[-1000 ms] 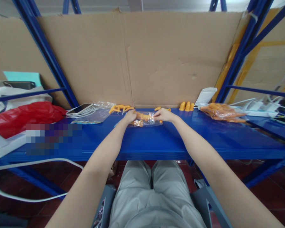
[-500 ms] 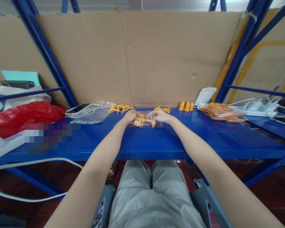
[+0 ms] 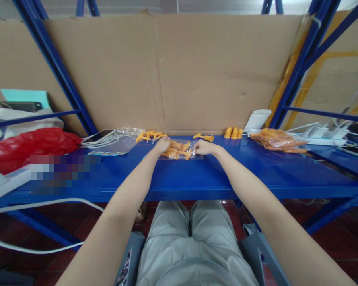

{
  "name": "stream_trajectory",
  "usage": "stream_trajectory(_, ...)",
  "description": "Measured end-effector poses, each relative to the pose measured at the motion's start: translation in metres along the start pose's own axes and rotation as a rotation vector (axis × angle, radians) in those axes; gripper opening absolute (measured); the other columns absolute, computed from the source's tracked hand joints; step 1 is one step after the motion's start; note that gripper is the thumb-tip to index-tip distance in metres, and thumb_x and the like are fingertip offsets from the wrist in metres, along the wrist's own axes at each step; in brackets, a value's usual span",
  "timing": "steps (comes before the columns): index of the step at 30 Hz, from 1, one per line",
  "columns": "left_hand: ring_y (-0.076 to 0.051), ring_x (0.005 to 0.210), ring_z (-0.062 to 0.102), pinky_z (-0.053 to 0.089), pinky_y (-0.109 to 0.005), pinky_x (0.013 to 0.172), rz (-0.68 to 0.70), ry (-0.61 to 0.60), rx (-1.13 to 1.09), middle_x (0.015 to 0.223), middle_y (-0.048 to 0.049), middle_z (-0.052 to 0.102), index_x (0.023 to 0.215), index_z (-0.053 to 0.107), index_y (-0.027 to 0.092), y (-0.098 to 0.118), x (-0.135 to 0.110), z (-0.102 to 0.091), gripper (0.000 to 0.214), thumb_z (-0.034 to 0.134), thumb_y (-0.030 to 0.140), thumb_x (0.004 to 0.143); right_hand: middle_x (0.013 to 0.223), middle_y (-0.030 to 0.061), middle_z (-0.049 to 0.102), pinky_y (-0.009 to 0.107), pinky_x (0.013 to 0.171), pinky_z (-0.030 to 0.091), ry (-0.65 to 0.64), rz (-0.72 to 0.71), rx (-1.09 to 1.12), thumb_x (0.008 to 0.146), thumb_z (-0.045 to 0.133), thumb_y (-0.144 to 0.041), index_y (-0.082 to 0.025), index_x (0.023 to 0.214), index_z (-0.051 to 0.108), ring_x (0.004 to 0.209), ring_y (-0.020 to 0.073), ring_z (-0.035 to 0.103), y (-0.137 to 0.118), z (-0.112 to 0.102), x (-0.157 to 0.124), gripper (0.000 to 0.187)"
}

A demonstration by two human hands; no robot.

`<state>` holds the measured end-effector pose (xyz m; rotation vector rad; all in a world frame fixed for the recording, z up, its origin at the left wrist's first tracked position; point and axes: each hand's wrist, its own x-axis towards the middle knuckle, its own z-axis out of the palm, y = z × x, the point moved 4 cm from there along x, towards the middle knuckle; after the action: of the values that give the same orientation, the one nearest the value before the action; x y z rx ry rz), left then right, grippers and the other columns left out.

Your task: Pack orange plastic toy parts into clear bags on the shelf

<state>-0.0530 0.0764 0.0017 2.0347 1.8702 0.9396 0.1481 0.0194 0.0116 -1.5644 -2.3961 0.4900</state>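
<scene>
A small clear plastic bag (image 3: 179,151) with several orange finger cots inside lies on the blue shelf (image 3: 197,174) in front of me. My left hand (image 3: 162,144) grips the bag's left end with curled fingers. My right hand (image 3: 203,147) pinches the bag's right end. Loose orange finger cots (image 3: 150,136) lie just behind my left hand, two more orange cots (image 3: 205,137) lie behind my right hand, and three upright cots (image 3: 234,133) stand further right.
A phone with white cable (image 3: 100,137) rests on clear bags at the left, beside a red bag (image 3: 32,143). A full bag of orange cots (image 3: 279,140) and a white pouch (image 3: 257,119) sit at the right. A cardboard sheet (image 3: 173,71) backs the shelf.
My right hand drew in over the bag, then pulled back to its right end. The cots inside have shifted and spread. My left hand stayed at the left end.
</scene>
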Motion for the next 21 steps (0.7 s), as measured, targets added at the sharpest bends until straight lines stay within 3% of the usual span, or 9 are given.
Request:
stream_trajectory(6,-0.024,0.120,0.058,0.041,-0.034,0.104,0.020,-0.011,-0.054,0.125,-0.0153,0.065,0.112,0.064,0.008,0.000,-0.001,-0.002,0.041,0.031,0.021,0.092,0.069,-0.0005,0.068,0.021,0.069,0.048,0.062,-0.175,0.177,0.069,0.068,-0.018,-0.012,0.073,0.071,0.071,0.0145,0.061,0.002,0.013,0.017,0.008)
stream_trajectory(11,-0.030,0.122,0.055,0.037,-0.040,0.108,0.010,0.055,-0.108,0.124,-0.0174,0.065,0.104,0.067,0.010,0.000,0.000,-0.005,0.038,0.035,0.022,0.089,0.071,0.0004,0.068,0.021,0.067,0.048,0.060,-0.222,0.232,0.070,0.062,-0.013,-0.012,0.071,0.070,0.071,0.0147,0.061,0.006,0.014,0.020,0.008)
stream_trajectory(21,-0.026,0.114,0.060,0.042,-0.036,0.102,0.015,0.094,-0.122,0.113,-0.0176,0.069,0.100,0.066,0.009,0.000,0.000,-0.010,0.033,0.036,0.021,0.091,0.086,0.0014,0.074,0.025,0.081,0.048,0.014,-0.295,0.183,0.069,0.057,-0.008,-0.013,0.083,0.076,0.086,0.0181,0.066,0.008,0.015,0.020,0.024)
